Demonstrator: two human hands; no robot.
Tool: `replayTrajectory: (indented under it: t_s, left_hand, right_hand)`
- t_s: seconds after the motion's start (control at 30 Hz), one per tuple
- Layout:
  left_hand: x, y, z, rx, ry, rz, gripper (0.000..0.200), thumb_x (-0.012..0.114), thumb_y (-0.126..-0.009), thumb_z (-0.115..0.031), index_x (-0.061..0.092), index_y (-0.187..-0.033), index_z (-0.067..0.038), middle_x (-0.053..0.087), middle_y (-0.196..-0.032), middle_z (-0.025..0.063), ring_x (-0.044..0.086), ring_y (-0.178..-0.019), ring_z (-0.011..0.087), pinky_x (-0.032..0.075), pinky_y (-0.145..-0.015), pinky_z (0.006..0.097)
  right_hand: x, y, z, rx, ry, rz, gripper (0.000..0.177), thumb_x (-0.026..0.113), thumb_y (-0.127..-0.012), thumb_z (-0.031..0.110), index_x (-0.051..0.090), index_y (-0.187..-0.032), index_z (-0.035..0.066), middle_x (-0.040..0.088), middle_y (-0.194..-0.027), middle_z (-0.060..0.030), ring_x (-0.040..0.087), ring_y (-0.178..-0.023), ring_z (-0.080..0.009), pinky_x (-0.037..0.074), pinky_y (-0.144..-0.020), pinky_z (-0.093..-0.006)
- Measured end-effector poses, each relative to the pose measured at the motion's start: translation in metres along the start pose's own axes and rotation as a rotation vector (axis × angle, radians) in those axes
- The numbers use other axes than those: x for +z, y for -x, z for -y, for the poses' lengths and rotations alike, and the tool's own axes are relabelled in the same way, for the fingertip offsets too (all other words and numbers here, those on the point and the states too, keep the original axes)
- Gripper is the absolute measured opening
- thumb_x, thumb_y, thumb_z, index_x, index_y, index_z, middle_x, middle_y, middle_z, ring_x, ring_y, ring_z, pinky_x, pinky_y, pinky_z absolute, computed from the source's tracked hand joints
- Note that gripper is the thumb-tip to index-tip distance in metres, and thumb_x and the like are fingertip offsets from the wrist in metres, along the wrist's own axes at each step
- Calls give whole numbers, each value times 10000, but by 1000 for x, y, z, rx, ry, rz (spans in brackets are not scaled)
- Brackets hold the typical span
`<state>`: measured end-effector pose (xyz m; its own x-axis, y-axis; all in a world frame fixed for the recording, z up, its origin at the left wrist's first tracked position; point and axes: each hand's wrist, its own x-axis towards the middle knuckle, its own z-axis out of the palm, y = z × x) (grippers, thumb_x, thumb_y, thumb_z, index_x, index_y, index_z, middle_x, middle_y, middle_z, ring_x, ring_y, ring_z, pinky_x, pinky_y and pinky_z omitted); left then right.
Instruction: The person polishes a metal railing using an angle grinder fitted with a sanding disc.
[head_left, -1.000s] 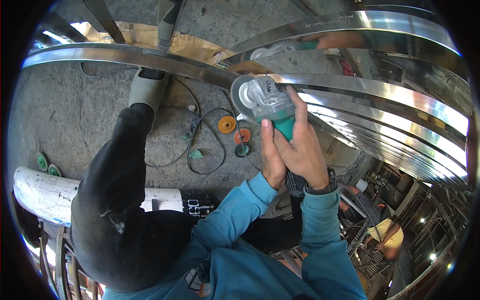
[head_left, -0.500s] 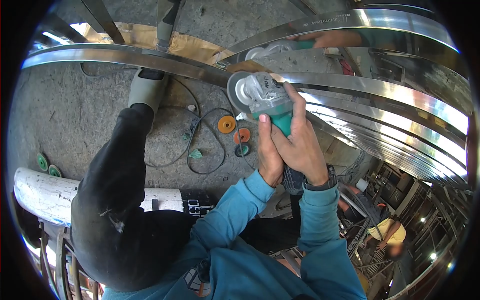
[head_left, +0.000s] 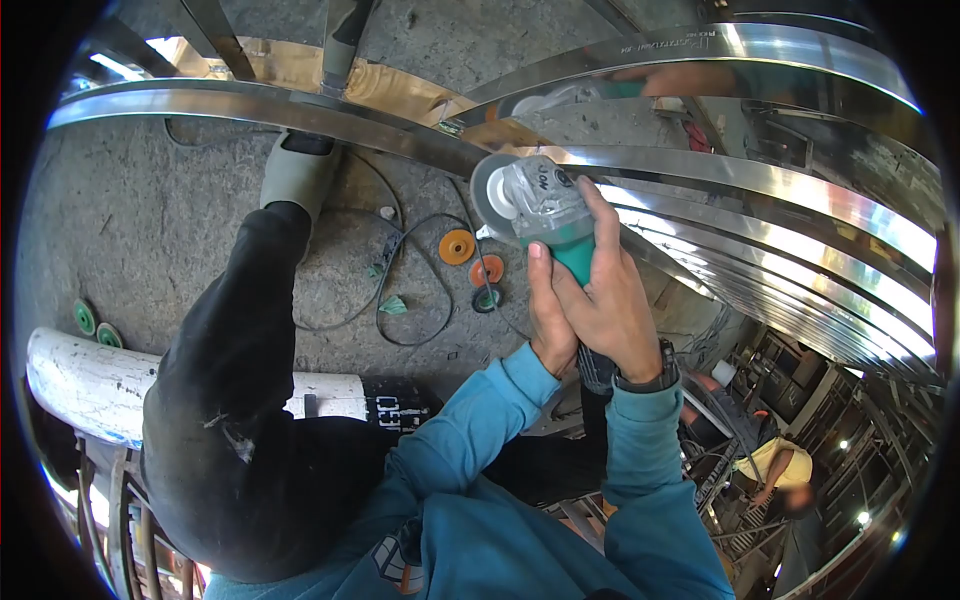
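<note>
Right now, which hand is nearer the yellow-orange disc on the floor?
Left. In the image, the left hand is below and to the right of the yellow-orange disc; the right hand is farther right.

Fingers (head_left: 606,218) around grinder (head_left: 550,205), disc (head_left: 483,200) near metal bar (head_left: 290,110)

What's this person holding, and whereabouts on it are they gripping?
An angle grinder. The left hand and right hand both grip its green body, behind the head that carries the disc.
</note>
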<state>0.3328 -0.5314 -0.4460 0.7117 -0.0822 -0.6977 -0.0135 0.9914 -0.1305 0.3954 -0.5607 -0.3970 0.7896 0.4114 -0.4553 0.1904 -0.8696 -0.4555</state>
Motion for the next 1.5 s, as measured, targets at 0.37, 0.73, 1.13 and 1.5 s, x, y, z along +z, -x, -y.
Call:
replayTrajectory:
  t_s: [0.37,0.73,1.13,1.5]
  left_hand:
    - [4,-13,-21,30,-153,18,721,395,-1012,-650,466,-1413,-55,586,-1278,98,589,-1150,208,477,-991,349]
    - [-1,-8,0,142,-96,-17,738,356,-1022,-651,466,-1422,-40,590,-1293,103,593,-1165,215,474,-999,342]
    - [-1,1,0,12,-74,38,721,360,-1026,-646,465,-1418,-50,590,-1277,87,587,-1145,187,464,-993,324]
    - [3,-14,-24,25,-150,30,666,407,-1031,-600,490,-1386,-43,601,-1244,95,598,-1119,190,487,-966,336]
  right_hand:
    - [6,-14,1,12,-60,-62,780,637,-906,177,205,-1527,-15,598,-1177,-412,623,-1064,-575,509,-932,-545]
    - [-5,-9,5,-5,-62,45,789,650,-880,160,238,-1531,-12,578,-1230,-409,617,-1102,-559,506,-945,-538]
    - [-4,-1,5,-5,-31,-19,757,644,-878,126,266,-1519,-15,589,-1242,-379,629,-1112,-530,516,-939,-523]
    - [8,-16,3,44,-75,-87,775,661,-895,165,238,-1519,-17,604,-1207,-384,631,-1084,-552,517,-931,-529]
